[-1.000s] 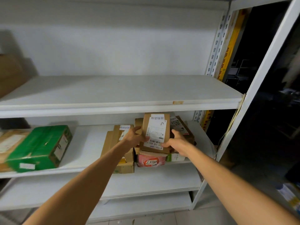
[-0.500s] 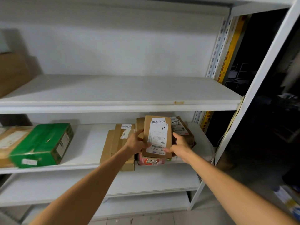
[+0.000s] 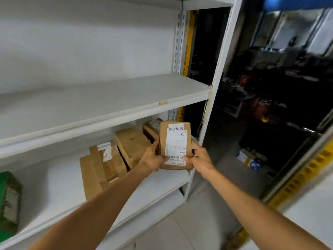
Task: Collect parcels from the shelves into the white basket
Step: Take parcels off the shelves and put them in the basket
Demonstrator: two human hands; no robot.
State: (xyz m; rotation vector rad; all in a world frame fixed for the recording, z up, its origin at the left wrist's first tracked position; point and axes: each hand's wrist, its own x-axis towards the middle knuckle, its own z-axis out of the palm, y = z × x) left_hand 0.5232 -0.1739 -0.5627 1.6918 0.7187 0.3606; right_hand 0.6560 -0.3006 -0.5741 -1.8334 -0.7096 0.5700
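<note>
Gripping brown parcel upright w/ both arms outstretched, left hand & right hand clamping its sides.

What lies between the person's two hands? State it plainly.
In the head view, a flat brown cardboard parcel with a white printed label lies between the left hand and the right hand; each grips its lower part.

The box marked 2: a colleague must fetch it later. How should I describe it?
On the white shelving unit, find the middle shelf's right end. There the box marked 2 lies between the box with a white label and the labelled parcel held by the left hand and right hand; it alone bears a handwritten 2 on plain cardboard.
</note>
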